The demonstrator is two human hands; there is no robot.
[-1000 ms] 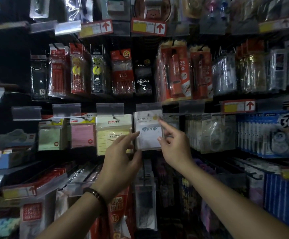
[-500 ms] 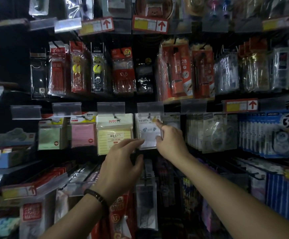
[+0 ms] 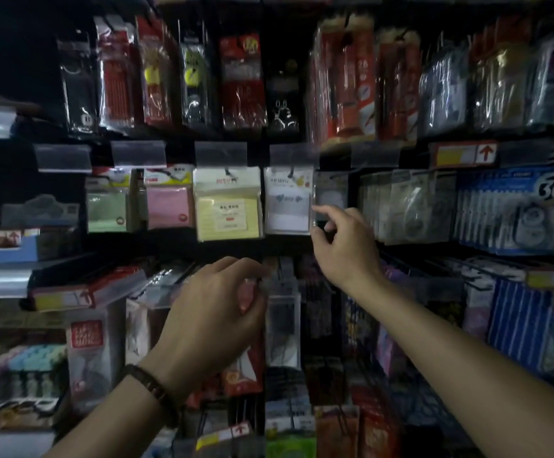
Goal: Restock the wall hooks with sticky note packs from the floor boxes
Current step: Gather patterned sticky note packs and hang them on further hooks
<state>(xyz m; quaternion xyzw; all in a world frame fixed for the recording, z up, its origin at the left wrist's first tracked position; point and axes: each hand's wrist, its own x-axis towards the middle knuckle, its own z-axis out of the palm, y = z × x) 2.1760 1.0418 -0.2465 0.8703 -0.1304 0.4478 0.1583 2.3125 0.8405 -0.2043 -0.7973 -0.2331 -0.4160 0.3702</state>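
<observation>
Restocking: right hand (image 3: 341,249) at the hung white pack (image 3: 288,206).
Its finger and thumb pinch the pack's right edge, tight between yellow pack (image 3: 228,209) and clear pack (image 3: 331,193). The left hand (image 3: 216,309), loosely curled and empty, hovers under the dark gap below. Far right, blue packs (image 3: 506,206) read "30".

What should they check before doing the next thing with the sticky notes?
1. White pack hangs on its hook: ok, the hook goes through the top of the pack.
2. White pack sits level beside the yellow pack: ok.
3. Right hand is clear of the white pack: cannot tell; it is at the pack's right edge, either touching or pinching it.
4. Left hand is free for another pack: ok, it is loosely curled and holds nothing.
5. Floor boxes have more packs: cannot tell, they are out of view.
</observation>
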